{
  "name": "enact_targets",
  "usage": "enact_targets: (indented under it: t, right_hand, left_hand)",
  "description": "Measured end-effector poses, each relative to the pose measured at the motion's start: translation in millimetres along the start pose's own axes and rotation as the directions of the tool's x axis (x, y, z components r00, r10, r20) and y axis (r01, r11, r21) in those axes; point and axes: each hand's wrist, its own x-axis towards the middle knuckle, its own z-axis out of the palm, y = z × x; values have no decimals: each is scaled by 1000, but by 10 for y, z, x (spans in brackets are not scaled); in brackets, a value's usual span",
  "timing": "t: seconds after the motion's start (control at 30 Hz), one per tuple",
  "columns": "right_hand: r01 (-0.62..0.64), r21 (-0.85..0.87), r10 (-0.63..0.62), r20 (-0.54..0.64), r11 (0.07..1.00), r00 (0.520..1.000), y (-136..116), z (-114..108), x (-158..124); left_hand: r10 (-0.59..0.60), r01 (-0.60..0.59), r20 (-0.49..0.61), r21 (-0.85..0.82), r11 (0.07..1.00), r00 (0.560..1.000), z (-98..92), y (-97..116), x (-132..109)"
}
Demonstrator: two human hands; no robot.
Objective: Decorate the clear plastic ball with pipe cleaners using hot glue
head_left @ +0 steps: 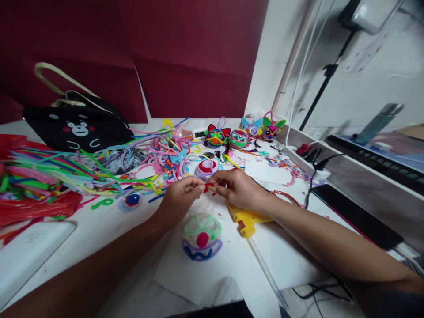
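Note:
Between the fingertips of both hands is a short red pipe cleaner (209, 187). My left hand (186, 193) pinches one end and my right hand (236, 187) pinches the other, above the white table. Below them on white paper lies a round mask-like craft (202, 237) with a green outline, a red nose, a purple mouth line and a dark blue zigzag. Under my right wrist rests a yellow glue gun (248, 219) with a clear glue stick (265, 265) sticking out toward me. Just beyond the fingers sits a purple and red coil (207, 168).
Loose pipe cleaners (168, 154) heap at the left and centre, beside a red plastic bag (66, 203). Several finished colourful animal heads (217, 136) line the back. A black bag (79, 128), a white box (36, 251), a phone (357, 216) and a power strip (308, 161) flank the work area.

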Motion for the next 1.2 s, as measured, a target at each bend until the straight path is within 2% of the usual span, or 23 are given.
enact_targets:
  t: [0.1,0.2,0.37,0.57,0.67,0.87,1.2]
  right_hand:
    - [-11,11,11,16,1000,1000,57,-3,13]
    - [-41,97,41,7,994,999,137,23,28]
    - [-25,228,33,-32,973,999,237,56,57]
    - [-47,312,46,9,949,999,243,47,63]
    - [-54,341,49,25,938,999,245,55,60]
    - [-39,365,34,19,930,999,269,68,74]
    - [-87,356,63,80,930,995,255,40,79]
  left_hand:
    - [-96,94,-7,-149,984,995,5,-45,23]
    - [-123,123,14,-240,963,992,3,-68,32]
    - [-138,144,41,-261,955,990,-2,-40,25]
    - [-192,207,77,-357,911,978,21,2,16]
    - [-193,208,78,-326,922,978,23,15,10]
    - [-168,189,138,-159,969,976,9,55,-7]
    - [-210,222,71,-306,926,975,36,42,2]
